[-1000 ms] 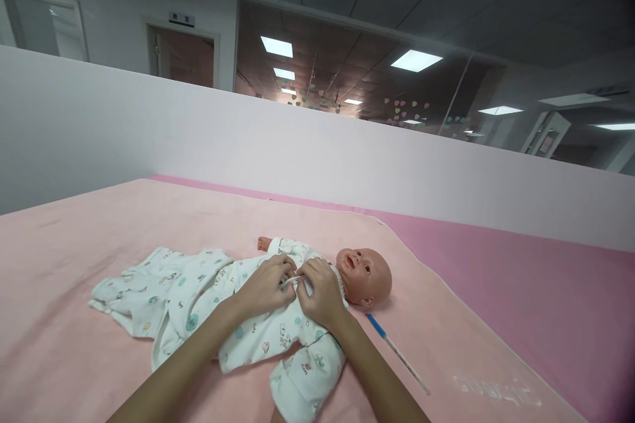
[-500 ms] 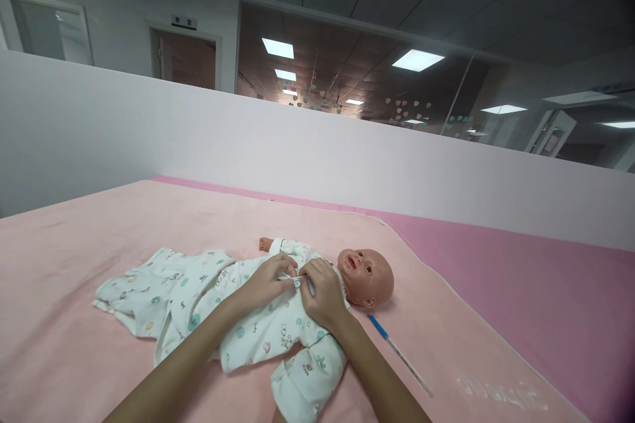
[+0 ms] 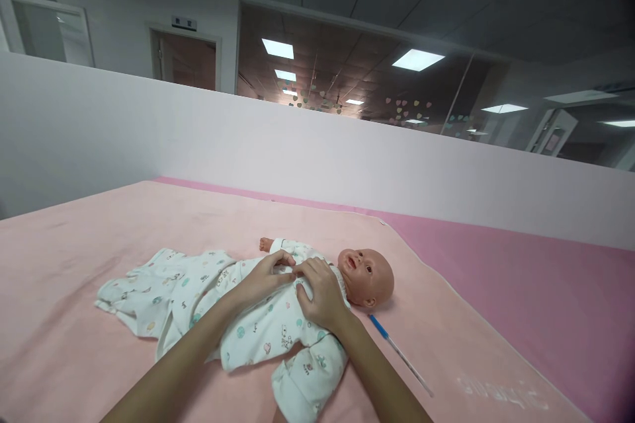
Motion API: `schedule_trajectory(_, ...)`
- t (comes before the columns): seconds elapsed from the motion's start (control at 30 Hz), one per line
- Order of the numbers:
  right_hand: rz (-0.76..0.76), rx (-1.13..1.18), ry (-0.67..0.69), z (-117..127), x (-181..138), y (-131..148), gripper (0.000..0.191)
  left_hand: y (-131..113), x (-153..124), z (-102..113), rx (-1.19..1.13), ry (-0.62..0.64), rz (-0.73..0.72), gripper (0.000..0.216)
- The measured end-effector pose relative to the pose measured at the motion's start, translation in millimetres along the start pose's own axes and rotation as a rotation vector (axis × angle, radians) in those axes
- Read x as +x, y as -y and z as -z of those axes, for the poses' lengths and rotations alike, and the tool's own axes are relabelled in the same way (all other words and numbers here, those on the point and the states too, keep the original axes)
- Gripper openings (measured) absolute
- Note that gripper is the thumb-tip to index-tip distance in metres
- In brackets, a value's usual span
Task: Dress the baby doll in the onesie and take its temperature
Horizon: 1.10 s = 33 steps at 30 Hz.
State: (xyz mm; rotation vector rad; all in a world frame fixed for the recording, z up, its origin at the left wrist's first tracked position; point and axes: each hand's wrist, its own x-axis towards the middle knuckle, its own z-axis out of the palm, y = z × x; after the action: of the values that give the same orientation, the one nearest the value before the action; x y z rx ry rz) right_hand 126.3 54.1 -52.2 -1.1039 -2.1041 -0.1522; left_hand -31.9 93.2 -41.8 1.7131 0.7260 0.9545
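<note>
A baby doll (image 3: 368,275) lies on its back on a pale pink blanket (image 3: 99,244), head to the right. It wears a white printed romper (image 3: 198,294). Both my hands meet on the doll's chest just below its chin. My left hand (image 3: 265,279) pinches the romper's front edge with curled fingers. My right hand (image 3: 320,294) presses and grips the cloth of the romper beside it. One doll hand (image 3: 266,244) sticks out of a sleeve on the far side.
A thin blue and clear stick (image 3: 399,354), like a thermometer or pen, lies on the blanket right of my right forearm. The darker pink surface (image 3: 520,291) runs along the right. A white partition wall (image 3: 297,152) stands behind it.
My fingers have closed in over the romper's front at the chest, and the small white fastening seen between them earlier is now covered. The doll has not moved.
</note>
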Motion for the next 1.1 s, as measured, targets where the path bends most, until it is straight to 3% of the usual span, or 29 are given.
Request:
schedule_trajectory(0.13, 0.001, -0.089, -0.032, -4, -1, 2, 0.014, 11, 6, 7, -0.312, -0.201, 0.140, 0.022)
schedule_trajectory(0.27, 0.117, -0.120, 0.002, -8, 3, 9, 0.013, 21, 5, 11, -0.486, -0.337, 0.160, 0.019)
schedule_trajectory(0.43, 0.195, -0.023, 0.084, -15, 16, 19, 0.012, 10, -8, 11, -0.294, -0.181, 0.066, 0.018)
schedule_trajectory(0.6, 0.110, 0.089, 0.116, -18, 20, 19, 0.008, -1, -19, 21, -0.124, -0.058, 0.054, 0.021)
schedule_trajectory(0.8, 0.009, 0.182, 0.068, -19, 15, 15, 0.007, -8, -29, 40, -0.017, 0.249, 0.095, 0.041)
schedule_trajectory(0.9, -0.042, 0.166, 0.005, -22, 13, 15, 0.008, -10, -32, 41, 0.148, 0.233, 0.041, 0.045)
schedule_trajectory(1.1, -0.041, 0.136, -0.010, -25, 12, 15, 0.009, -12, -34, 32, 0.352, 0.106, -0.026, 0.027)
